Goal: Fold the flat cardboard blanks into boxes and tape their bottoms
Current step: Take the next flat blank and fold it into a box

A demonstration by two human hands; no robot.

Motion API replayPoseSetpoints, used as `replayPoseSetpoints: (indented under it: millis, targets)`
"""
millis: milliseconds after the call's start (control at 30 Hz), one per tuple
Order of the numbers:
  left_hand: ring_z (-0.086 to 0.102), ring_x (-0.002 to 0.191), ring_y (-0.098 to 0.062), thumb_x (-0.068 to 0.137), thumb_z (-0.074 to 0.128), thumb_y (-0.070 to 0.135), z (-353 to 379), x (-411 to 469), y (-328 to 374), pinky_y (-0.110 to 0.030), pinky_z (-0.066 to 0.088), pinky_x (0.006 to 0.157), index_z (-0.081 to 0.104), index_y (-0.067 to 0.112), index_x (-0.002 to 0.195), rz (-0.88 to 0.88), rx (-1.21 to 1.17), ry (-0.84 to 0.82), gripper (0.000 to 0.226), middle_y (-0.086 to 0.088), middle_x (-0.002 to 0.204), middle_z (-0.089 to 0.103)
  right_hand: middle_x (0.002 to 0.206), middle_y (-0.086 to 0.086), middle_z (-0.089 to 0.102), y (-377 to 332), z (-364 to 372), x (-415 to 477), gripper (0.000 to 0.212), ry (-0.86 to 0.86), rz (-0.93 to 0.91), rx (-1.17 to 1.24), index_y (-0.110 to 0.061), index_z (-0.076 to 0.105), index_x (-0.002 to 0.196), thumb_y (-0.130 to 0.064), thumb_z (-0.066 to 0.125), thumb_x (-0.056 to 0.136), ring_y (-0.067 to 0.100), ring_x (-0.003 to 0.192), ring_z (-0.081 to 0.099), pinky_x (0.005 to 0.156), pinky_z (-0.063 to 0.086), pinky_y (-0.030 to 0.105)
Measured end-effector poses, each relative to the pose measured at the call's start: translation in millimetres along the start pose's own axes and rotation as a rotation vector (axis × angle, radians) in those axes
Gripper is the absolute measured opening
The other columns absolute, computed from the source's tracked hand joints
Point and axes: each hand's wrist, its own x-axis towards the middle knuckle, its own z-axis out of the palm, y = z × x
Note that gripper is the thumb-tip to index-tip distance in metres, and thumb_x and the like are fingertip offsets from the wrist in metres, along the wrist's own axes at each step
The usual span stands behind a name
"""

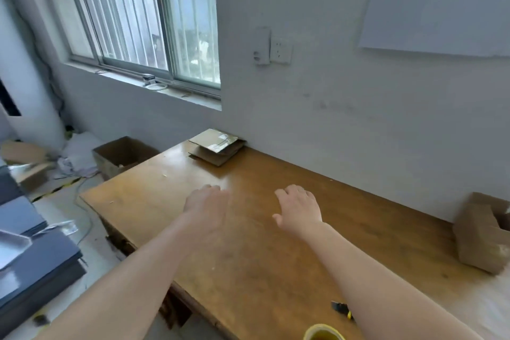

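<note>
A small stack of flat cardboard blanks (217, 146) lies at the far left corner of the wooden table (256, 251), against the wall; the top one carries shiny clear tape. My left hand (205, 201) and my right hand (299, 208) reach out over the table's middle, palms down, fingers loosely apart, holding nothing, well short of the stack. A folded cardboard box (481, 232) stands at the table's right edge. A yellowish tape roll (324, 332) shows at the bottom edge, near my right forearm.
A small dark tool (340, 308) lies beside my right forearm. An open cardboard box (122, 154) sits on the floor left of the table, among paper scraps and cables. Dark grey panels (33, 257) are stacked at the lower left. A wall and window stand behind.
</note>
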Motion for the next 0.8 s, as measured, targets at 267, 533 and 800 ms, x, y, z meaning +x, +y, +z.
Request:
replayPoseSetpoints:
  millis: [267,533,800]
  targets:
    - [0.049,0.115,-0.020,0.093,0.052,0.024,14,10,-85,-0.031,0.038,0.071,0.055,0.019,0.116,-0.033,0.013,0.024,0.023,0.000,0.119,0.055,0.133,0.008,0.050,-75,9,47,0.052,-0.048,-0.007,0.009,-0.017,0.046,0.135,-0.043,0.058,0.092,0.026,0.126,0.043,0.104,0.036,0.038]
    - [0.050,0.111,-0.021,0.093,0.051,0.022,35,90,-135,-0.030,0.036,0.068,0.054,0.019,0.111,-0.015,0.030,0.042,0.018,-0.001,0.115,0.056,0.131,0.007,0.051,-97,27,135,0.052,-0.058,0.001,-0.017,-0.017,0.045,0.136,-0.043,0.057,0.093,0.025,0.125,0.044,0.101,0.038,0.036]
    - [0.048,0.111,-0.019,0.093,0.051,0.020,51,185,-174,-0.029,0.036,0.064,0.054,0.020,0.109,-0.027,-0.002,0.031,0.016,0.001,0.113,0.055,0.129,0.007,0.051,-102,43,229,0.049,-0.096,0.036,-0.012,-0.017,0.046,0.134,-0.043,0.056,0.093,0.025,0.124,0.044,0.100,0.037,0.035]
